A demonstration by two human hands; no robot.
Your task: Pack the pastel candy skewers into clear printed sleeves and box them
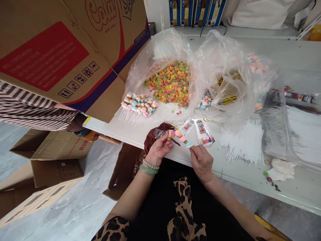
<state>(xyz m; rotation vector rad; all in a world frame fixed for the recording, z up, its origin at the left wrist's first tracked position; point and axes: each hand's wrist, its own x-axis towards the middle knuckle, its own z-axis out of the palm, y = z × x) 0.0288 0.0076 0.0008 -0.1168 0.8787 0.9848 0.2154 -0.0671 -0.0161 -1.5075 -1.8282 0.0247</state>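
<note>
A skewer of pastel candies point(181, 136), pink, orange, green and blue, spans the gap between my hands above the table's front edge. My left hand point(160, 147) is closed in a pinch at its upper left end, together with a small clear printed wrapper point(158, 133). Whether the candies sit inside that wrapper, I cannot tell. At the lower right end, my right hand point(202, 162) has its fingers pressed together at the stick end, which is mostly hidden. Printed wrappers point(202, 132) lie in a stack just beyond my hands, and dark maroon cloth point(150, 139) is beside my left hand.
Plastic bags hold colorful ring candies point(173, 83) and gold ties point(229, 99). Finished-looking candy skewers point(140, 103) lie left; white sticks point(245, 140) lie right, by a clear tub point(288, 127). A large carton point(75, 50) stands left, near a person in striped clothing point(32, 107).
</note>
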